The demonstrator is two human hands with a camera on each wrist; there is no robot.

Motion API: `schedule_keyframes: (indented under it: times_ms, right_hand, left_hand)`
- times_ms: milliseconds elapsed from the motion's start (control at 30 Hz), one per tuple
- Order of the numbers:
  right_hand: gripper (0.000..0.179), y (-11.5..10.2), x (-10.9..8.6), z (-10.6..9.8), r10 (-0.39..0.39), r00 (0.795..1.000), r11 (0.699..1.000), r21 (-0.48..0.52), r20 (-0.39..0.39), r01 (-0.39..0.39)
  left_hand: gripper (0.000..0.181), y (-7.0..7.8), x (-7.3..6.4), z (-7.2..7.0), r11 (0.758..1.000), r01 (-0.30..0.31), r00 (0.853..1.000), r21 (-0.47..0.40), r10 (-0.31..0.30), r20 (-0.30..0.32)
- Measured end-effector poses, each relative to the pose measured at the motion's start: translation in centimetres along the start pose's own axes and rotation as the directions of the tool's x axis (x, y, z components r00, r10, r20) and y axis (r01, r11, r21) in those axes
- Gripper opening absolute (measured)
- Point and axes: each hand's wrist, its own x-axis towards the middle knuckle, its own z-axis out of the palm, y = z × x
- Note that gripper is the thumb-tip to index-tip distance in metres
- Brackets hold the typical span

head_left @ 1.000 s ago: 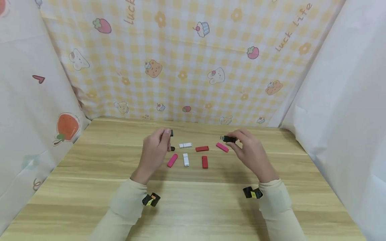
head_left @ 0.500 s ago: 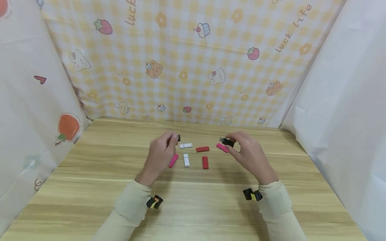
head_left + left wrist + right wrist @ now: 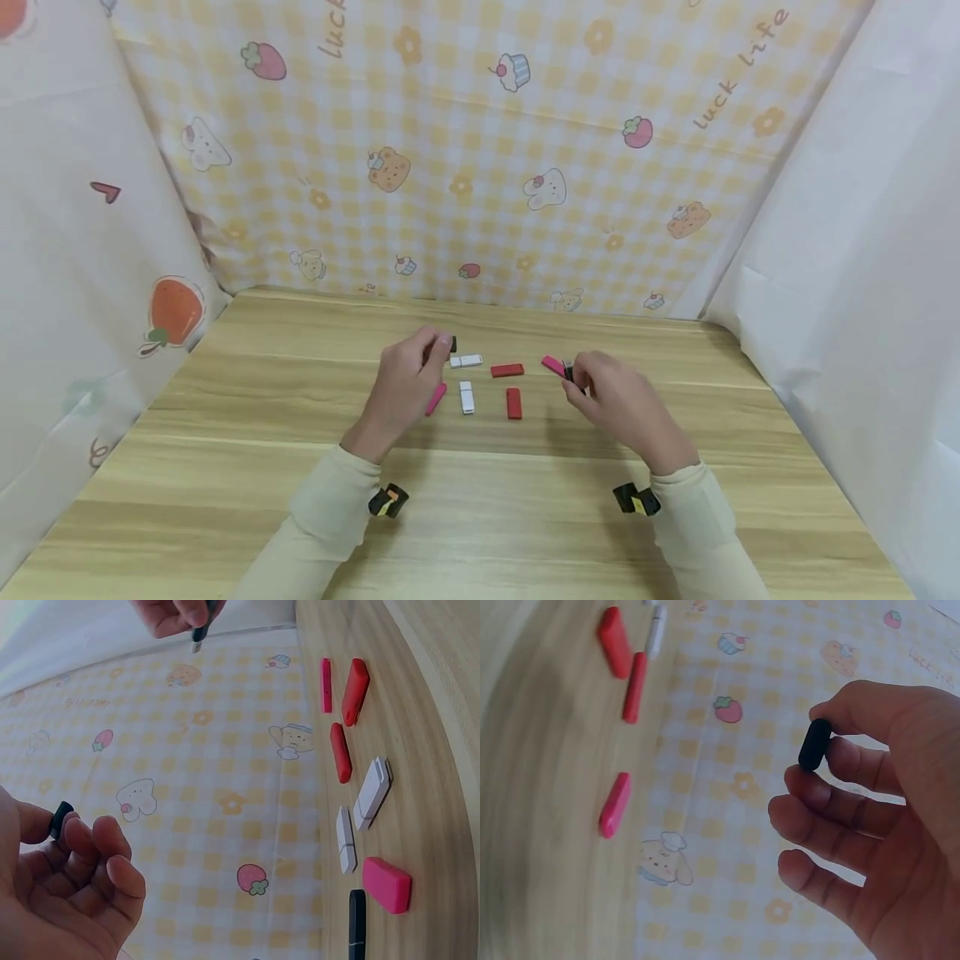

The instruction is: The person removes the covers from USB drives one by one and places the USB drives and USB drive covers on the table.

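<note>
My left hand (image 3: 408,379) pinches a small black USB stick cap (image 3: 61,820) between thumb and index finger, its other fingers loosely curled. Between the thumb and index finger of my right hand (image 3: 621,408) is a black USB stick (image 3: 814,745). Its bare metal plug (image 3: 196,646) points out in the left wrist view. Both hands are raised over the table and well apart. The right one is nearest a pink USB stick (image 3: 553,365); below the left lies another pink stick (image 3: 387,885). A second black USB stick (image 3: 357,926), capped, lies on the table, hidden in the head view.
Two white USB sticks (image 3: 467,398) and two red ones (image 3: 513,403) lie between the hands on the wooden table (image 3: 480,517). A yellow checked cloth (image 3: 465,225) hangs at the table's back edge, with white cloth (image 3: 855,250) at the sides.
My left hand has moved right with the cap, covering the black stick on the table in the head view. My right hand has lowered and turned its USB stick, mostly hiding it there.
</note>
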Motion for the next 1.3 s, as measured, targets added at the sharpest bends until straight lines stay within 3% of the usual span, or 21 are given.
schedule_keyframes:
  times_ms: [367,667,933,1067,1300]
  right_hand:
    - [0.028,1.9,-1.7,1.1,0.034,0.978,0.999,-0.035,0.204,-0.027]
    - [0.031,2.0,-2.8,2.5,0.07,0.93,0.998,-0.016,0.36,-0.069]
    - [0.018,1.4,-3.5,3.2,0.109,0.884,0.99,0.026,0.455,-0.136]
    - [0.023,1.2,-3.6,3.3,0.106,0.866,0.988,0.047,0.488,-0.147]
    - [0.03,1.2,-3.7,3.3,0.087,0.864,0.988,0.069,0.497,-0.139]
  left_hand:
    - [0.03,-0.4,-0.3,1.4,1.0,0.012,0.997,0.011,-0.013,0.076]
    - [0.028,-0.4,-0.5,2.0,1.0,-0.01,0.993,0.018,0.008,0.122]
    - [0.028,0.1,-0.7,2.2,1.0,-0.006,0.987,0.03,0.001,0.158]
    - [0.029,0.2,-0.8,2.4,0.999,-0.004,0.986,0.042,-0.003,0.167]
    - [0.034,0.2,-0.9,2.6,0.998,0.005,0.981,0.059,-0.016,0.192]
